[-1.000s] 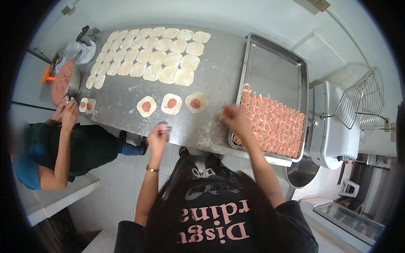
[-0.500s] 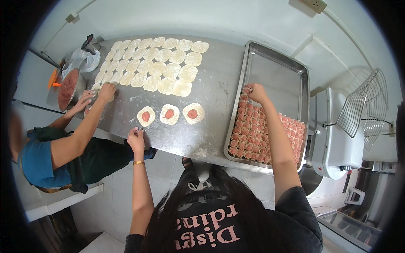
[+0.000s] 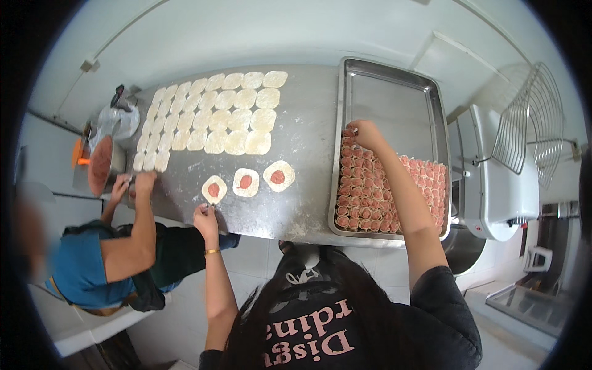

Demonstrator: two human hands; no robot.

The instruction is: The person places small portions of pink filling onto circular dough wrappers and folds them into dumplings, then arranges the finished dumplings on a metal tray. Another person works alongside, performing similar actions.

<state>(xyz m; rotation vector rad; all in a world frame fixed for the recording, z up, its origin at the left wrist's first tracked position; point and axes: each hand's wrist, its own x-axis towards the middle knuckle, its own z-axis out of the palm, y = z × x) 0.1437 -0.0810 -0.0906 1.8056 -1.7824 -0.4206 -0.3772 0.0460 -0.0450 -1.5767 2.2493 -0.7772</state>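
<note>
My right hand [image 3: 365,134] reaches over the metal tray [image 3: 394,66]. Its fingers pinch a small open-topped dumpling [image 3: 349,133] at the left end of the rows. Many like it [image 3: 367,191], pink meat in pale pleated wrappers, fill the tray's near part. At the table's front edge, my left hand [image 3: 205,221] has its fingers closed by the near corner of a wrapper with meat [image 3: 214,190]; a small dark thing shows at the fingertips, too small to name. Two more wrappers with meat [image 3: 246,182] [image 3: 279,177] lie to its right.
Rows of bare wrappers [image 3: 225,118] cover the table's [image 3: 308,135] far left. A co-worker's hands [image 3: 143,182] work beside a bowl of meat filling [image 3: 100,165]. A plastic bag [image 3: 117,123] lies behind it. A white machine with a wire guard [image 3: 496,172] stands right of the tray.
The view has shifted a little. My left hand is now closer to the leftmost filled wrapper. My right hand stays at the same end of the dumpling rows. The co-worker's hands have drawn nearer the table edge.
</note>
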